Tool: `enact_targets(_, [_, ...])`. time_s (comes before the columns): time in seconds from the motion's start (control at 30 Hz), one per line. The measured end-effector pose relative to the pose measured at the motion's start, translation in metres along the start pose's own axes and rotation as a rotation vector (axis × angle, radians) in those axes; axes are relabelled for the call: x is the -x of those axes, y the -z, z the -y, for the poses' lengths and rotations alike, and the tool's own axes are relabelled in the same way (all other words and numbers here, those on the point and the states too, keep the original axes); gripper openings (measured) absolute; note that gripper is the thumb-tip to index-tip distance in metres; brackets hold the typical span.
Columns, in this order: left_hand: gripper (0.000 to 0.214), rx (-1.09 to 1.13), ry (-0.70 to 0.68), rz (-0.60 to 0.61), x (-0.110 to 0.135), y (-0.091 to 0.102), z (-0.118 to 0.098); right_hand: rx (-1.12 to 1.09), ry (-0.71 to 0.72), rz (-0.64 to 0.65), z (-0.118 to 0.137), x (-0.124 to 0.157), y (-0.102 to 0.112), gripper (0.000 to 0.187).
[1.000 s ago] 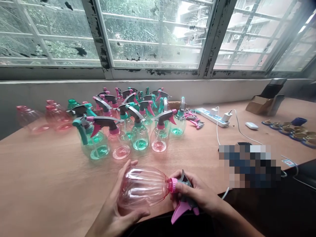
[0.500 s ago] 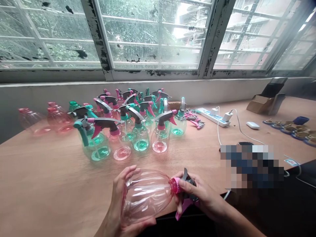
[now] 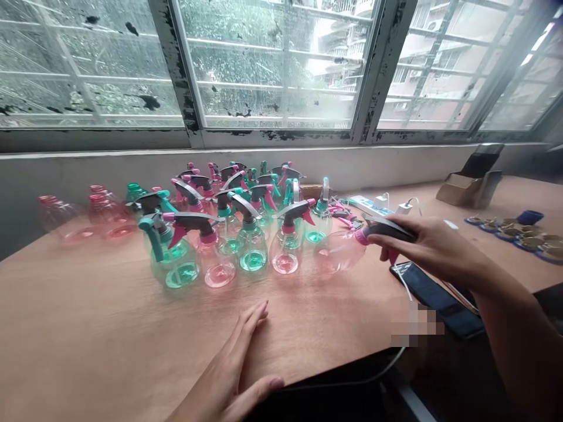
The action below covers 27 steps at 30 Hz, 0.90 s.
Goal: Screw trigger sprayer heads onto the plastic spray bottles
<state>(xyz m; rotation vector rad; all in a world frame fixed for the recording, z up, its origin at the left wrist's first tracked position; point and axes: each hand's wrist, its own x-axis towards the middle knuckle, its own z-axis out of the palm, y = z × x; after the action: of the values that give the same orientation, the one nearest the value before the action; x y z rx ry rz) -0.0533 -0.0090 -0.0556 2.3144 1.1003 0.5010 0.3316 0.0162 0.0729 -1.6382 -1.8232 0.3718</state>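
My right hand (image 3: 428, 243) grips the grey and pink trigger head of a clear pink spray bottle (image 3: 338, 252). It holds the bottle tilted just above the wooden table (image 3: 88, 328), right beside a cluster of several finished pink and teal spray bottles (image 3: 233, 228). My left hand (image 3: 233, 369) lies flat on the table near its front edge, fingers stretched out, holding nothing.
Headless pink and teal bottles (image 3: 88, 214) stand at the far left. Loose trigger heads (image 3: 345, 214), a white power strip (image 3: 373, 205) with cables, a phone (image 3: 435, 296), an open cardboard box (image 3: 472, 181) and small round caps (image 3: 519, 231) lie to the right. A window sill runs behind.
My left hand has let go of the pink bottle and dropped flat onto the table. My right hand has carried the bottle by its trigger head up and right, to the edge of the cluster.
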Motion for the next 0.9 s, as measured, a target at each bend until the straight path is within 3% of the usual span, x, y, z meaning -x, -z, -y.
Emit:
enact_targets(0.23, [0.083, -0.059, -0.048, -0.034, 0.002, 0.001, 0.003, 0.065, 0.063, 0.185, -0.006, -0.066, -0.007, 0.028])
enact_targets(0.4, [0.073, 0.117, -0.042, -0.086, 0.0, 0.002, -0.008, 0.125, 0.161, 0.086, -0.006, -0.087, -0.032, 0.024])
enact_targets(0.53, [0.042, 0.024, -0.004, -0.368, -0.007, 0.017, -0.013, 0.239, 0.199, -0.114, -0.005, -0.087, -0.043, 0.039])
enact_targets(0.63, [0.031, -0.214, 0.023, -0.684, -0.019, 0.056, -0.01, 0.268, 0.177, -0.326, -0.01, -0.083, -0.037, 0.056])
enact_targets(0.73, [0.039, -0.292, 0.116, -0.935, -0.034, 0.126, 0.003, 0.239, 0.09, -0.448, -0.026, -0.084, -0.024, 0.06])
enact_targets(0.83, [0.037, -0.393, 0.29, -1.166, -0.05, 0.208, 0.034, 0.255, -0.024, -0.465, -0.057, -0.09, -0.015, 0.057])
enact_targets(0.9, [0.035, -0.456, 0.439, -1.23, -0.062, 0.254, 0.063, 0.286, -0.08, -0.389, -0.081, -0.097, -0.015, 0.049])
